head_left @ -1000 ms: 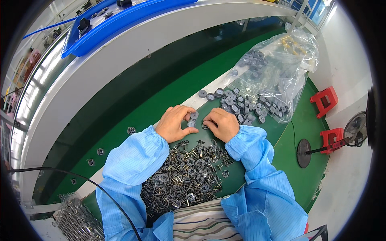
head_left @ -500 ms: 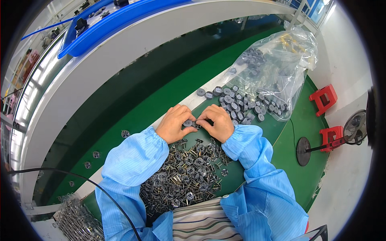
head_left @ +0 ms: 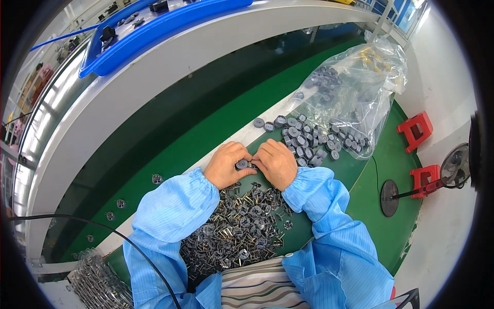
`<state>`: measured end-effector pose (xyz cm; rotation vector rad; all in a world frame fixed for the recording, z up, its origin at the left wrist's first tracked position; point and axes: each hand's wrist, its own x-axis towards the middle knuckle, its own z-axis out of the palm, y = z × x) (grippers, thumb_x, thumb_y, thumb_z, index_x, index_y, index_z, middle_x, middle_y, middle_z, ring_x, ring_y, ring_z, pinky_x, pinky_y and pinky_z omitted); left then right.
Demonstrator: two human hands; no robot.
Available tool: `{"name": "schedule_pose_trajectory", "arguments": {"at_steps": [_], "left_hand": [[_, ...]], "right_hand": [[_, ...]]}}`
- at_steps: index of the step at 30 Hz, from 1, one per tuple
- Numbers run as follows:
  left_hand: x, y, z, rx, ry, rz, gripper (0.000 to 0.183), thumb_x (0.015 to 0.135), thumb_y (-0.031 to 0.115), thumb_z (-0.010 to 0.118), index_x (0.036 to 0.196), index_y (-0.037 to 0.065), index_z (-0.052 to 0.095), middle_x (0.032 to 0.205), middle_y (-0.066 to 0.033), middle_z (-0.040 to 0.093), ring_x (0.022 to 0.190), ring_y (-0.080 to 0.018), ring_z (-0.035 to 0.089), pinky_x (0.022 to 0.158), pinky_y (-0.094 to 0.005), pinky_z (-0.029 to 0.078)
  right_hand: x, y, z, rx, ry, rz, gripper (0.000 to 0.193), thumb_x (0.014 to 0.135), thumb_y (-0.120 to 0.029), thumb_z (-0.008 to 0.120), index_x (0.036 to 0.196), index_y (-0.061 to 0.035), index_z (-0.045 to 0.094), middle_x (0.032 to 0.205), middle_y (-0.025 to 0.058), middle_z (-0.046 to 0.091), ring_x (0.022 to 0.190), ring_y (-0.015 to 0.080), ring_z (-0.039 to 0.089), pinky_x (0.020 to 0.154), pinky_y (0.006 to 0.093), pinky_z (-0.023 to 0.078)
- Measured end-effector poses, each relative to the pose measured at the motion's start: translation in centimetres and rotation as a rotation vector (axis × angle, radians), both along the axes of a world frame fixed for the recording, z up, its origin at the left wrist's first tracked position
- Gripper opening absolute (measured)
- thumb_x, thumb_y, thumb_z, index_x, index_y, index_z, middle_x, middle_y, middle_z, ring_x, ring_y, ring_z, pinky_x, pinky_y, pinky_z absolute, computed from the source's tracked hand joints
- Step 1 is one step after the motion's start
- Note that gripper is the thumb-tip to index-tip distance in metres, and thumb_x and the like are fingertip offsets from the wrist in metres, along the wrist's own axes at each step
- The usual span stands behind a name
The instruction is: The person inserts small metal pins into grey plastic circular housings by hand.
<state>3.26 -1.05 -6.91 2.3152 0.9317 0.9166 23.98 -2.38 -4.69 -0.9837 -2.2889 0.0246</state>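
My left hand [head_left: 225,164] is closed on a round grey plastic cap [head_left: 241,164], held between thumb and fingers. Against it, my right hand [head_left: 278,164] pinches a small dark insert with metal pins [head_left: 251,165], partly hidden by the fingertips. The two parts meet between my hands; how far they fit together cannot be made out. Just below my hands a large heap of the same pinned inserts [head_left: 234,226] covers the green worktop. Beyond my right hand lies a spread of loose grey caps [head_left: 303,139].
A clear plastic bag [head_left: 355,82] with more grey caps lies at the far right. Several loose inserts [head_left: 157,179] sit along the green strip at left. A blue tray [head_left: 170,24] stands on the white ledge. A black cable [head_left: 98,222] crosses beside my left arm.
The grey cap has tilted slightly and moved down a little with my hands. My right fingers have drawn closer to my left hand. The view has shifted slightly.
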Motion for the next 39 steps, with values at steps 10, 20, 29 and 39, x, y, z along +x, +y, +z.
{"name": "schedule_pose_trajectory", "arguments": {"at_steps": [10,20,29,39], "left_hand": [[0.6,-0.5,0.1,-0.01,-0.023,0.037,0.034,0.073,0.016,0.091,0.1,0.007,0.072,0.079,-0.0036,0.058,0.076,-0.0182,0.057,0.062,-0.0319,0.047],[-5.8,4.2,0.5,-0.192,0.026,0.527,0.029,0.076,0.016,0.087,0.097,0.003,0.072,0.081,-0.0055,0.058,0.073,-0.0155,0.057,0.068,-0.0301,0.051],[-4.6,1.1,6.3,-0.185,0.344,-0.145,0.054,0.079,0.027,0.087,0.124,0.014,0.059,0.115,-0.0127,0.053,0.102,-0.033,0.063,0.09,-0.0416,0.053],[-2.1,0.4,3.5,-0.258,0.181,-0.167,0.028,0.088,0.013,0.078,0.114,0.007,0.069,0.099,-0.0078,0.057,0.084,-0.0192,0.063,0.073,-0.0323,0.053]], "right_hand": [[0.5,-0.3,0.1,-0.095,0.092,0.005,0.02,0.075,-0.012,0.082,0.082,-0.0056,0.064,0.086,0.0082,0.06,0.082,0.0277,0.061,0.07,0.0384,0.05],[1.8,-0.6,1.0,-0.748,0.039,0.345,0.018,0.087,-0.02,0.079,0.092,-0.0036,0.074,0.085,0.0109,0.067,0.074,0.024,0.066,0.064,0.0375,0.052],[3.7,-0.4,0.2,-0.758,0.039,0.527,0.021,0.087,-0.006,0.075,0.109,-0.005,0.073,0.098,0.0101,0.065,0.084,0.0252,0.065,0.073,0.0377,0.053],[3.1,-0.6,1.2,-0.955,-0.036,0.542,0.029,0.087,0.0,0.076,0.115,-0.0053,0.074,0.098,0.0069,0.065,0.078,0.0159,0.062,0.069,0.0308,0.051]]}}
